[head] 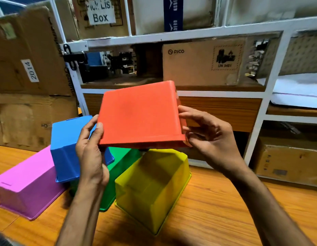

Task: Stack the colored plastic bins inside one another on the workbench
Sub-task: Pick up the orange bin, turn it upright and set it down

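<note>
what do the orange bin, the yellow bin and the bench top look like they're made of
The orange bin: opaque plastic, matte, judging by its even colour and moulded rim. The yellow bin: plastic too, but translucent; its far walls show through. The bench top: wood grain with a slight sheen, perhaps laminate rather than solid wood; the look leaves it open.

Wooden workbench (pixel 216 201), orange-brown grain. Pink bin (pixel 28 189) upside down at left, rim on wood. Green bin (pixel 122 158) in middle, rim down, mostly hidden. Yellow bin (pixel 154 189) upside down, just right of green. Blue bin (pixel 65 148) tilted, propped on pink. Cardboard box (pixel 21 121) at back left.
</note>
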The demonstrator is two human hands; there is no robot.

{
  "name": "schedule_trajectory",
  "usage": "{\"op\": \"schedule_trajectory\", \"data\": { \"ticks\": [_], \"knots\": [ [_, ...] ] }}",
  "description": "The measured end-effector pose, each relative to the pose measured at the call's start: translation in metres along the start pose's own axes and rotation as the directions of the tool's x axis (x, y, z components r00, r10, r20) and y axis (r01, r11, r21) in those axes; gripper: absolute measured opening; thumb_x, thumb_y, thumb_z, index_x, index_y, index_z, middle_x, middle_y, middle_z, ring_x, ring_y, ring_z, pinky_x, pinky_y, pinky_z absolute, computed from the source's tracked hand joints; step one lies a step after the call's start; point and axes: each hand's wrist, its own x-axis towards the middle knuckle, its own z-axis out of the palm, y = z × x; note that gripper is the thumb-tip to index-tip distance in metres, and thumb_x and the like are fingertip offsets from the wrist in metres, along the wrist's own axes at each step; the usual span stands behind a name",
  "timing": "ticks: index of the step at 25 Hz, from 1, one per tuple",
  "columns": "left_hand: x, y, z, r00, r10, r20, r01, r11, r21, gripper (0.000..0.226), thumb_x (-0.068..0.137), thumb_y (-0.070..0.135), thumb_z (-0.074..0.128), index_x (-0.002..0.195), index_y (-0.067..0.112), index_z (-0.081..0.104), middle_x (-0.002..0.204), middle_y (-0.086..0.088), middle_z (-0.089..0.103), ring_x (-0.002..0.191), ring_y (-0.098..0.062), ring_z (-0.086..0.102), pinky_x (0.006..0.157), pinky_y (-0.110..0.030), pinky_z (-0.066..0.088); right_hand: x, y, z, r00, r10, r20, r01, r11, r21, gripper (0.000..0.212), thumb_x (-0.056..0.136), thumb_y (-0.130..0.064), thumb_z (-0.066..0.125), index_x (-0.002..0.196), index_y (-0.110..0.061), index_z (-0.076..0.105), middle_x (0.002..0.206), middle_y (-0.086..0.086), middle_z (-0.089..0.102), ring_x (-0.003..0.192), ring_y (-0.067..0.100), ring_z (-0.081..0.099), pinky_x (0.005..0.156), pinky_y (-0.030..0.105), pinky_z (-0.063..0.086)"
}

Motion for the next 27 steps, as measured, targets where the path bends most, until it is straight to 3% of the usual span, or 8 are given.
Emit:
{"op": "schedule_trajectory", "data": {
  "ticks": [5,10,13,16,20,23,25,27],
  "knots": [
    [-0.008,-0.002,0.012,0.996,-0.066,-0.055,0.057,0.988,-0.145,0.018,0.098,0.019,0.064,0.113,0.023,0.074,0.108,0.011,0.077,0.096,-0.004,0.068,0.091,-0.038,0.051,-0.014,-0.014,-0.008,0.985,-0.071,0.156,0.1,0.977,-0.186,0.09,0.073,0.018,0.063,0.152,-0.02,0.046,0.162,-0.007,0.042,0.152,0.011,0.035,0.124,0.042,0.032],
    [-0.015,-0.009,0.025,0.982,-0.186,-0.03,0.175,0.957,-0.23,0.015,0.094,0.022,0.067,0.101,0.027,0.078,0.117,0.005,0.073,0.11,-0.014,0.064,0.078,-0.034,0.051,-0.023,-0.024,-0.031,0.948,-0.147,0.283,0.284,0.792,-0.54,0.104,0.079,0.004,0.069,0.159,-0.043,0.023,0.168,-0.014,0.02,0.133,0.017,0.035,0.108,0.019,0.033],
    [-0.027,-0.015,0.035,0.964,-0.264,-0.027,0.25,0.937,-0.245,0.012,0.095,0.024,0.065,0.098,0.027,0.076,0.099,0.01,0.075,0.095,-0.011,0.065,0.072,-0.031,0.049,-0.03,-0.016,-0.048,0.935,-0.284,0.212,0.354,0.749,-0.56,0.076,0.089,0.001,0.071,0.154,-0.026,0.041,0.159,-0.004,0.043,0.132,0.02,0.05,0.108,0.03,0.046],
    [-0.039,-0.024,0.043,0.954,-0.299,-0.011,0.283,0.912,-0.296,0.015,0.095,0.03,0.067,0.11,0.028,0.069,0.103,0.007,0.073,0.099,-0.014,0.064,0.076,-0.032,0.051,-0.042,-0.009,-0.06,0.891,-0.448,0.076,0.394,0.679,-0.62,0.037,0.101,-0.015,0.065,0.137,-0.009,0.063,0.134,0.008,0.065,0.119,0.023,0.064,0.094,0.039,0.056],
    [-0.054,-0.021,0.059,0.944,-0.281,0.175,0.325,0.883,-0.339,0.033,0.097,0.057,0.057,0.113,0.028,0.063,0.109,0.002,0.074,0.102,-0.014,0.068,0.08,-0.031,0.058,-0.055,-0.019,-0.061,0.797,-0.604,-0.004,0.375,0.501,-0.78,0.039,0.101,-0.017,0.067,0.139,-0.021,0.058,0.109,0.002,0.055,0.085,0.02,0.059,0.064,0.035,0.054],
    [-0.075,-0.021,0.073,0.934,-0.148,0.327,0.239,0.936,-0.259,0.047,0.088,0.055,0.069,0.124,0.025,0.06,0.117,0.001,0.073,0.101,-0.011,0.069,0.085,-0.029,0.056,-0.062,-0.026,-0.066,0.776,-0.569,-0.273,0.2,0.632,-0.749,0.042,0.097,-0.009,0.064,0.138,-0.016,0.06,0.103,0.005,0.057,0.086,0.015,0.057,0.069,0.031,0.051],
    [-0.098,-0.035,0.071,0.904,-0.127,0.408,0.162,0.985,-0.054,0.054,0.073,0.038,0.089,0.118,0.024,0.064,0.121,-0.001,0.074,0.105,-0.014,0.07,0.095,-0.032,0.055,-0.069,-0.029,-0.072,0.769,-0.396,-0.501,-0.001,0.784,-0.621,0.043,0.092,-0.007,0.065,0.134,-0.013,0.067,0.098,0.003,0.056,0.084,0.003,0.051,0.075,0.02,0.045],
    [-0.121,-0.055,0.06,0.872,-0.118,0.475,0.003,0.972,0.236,0.056,0.076,0.021,0.086,0.127,0.023,0.064,0.125,-0.001,0.072,0.111,-0.014,0.069,0.099,-0.025,0.053,-0.078,-0.03,-0.076,0.715,-0.204,-0.669,-0.174,0.875,-0.452,0.038,0.092,-0.007,0.066,0.129,-0.013,0.071,0.092,0.003,0.056,0.078,-0.005,0.048,0.075,0.012,0.04]
  ]
}}
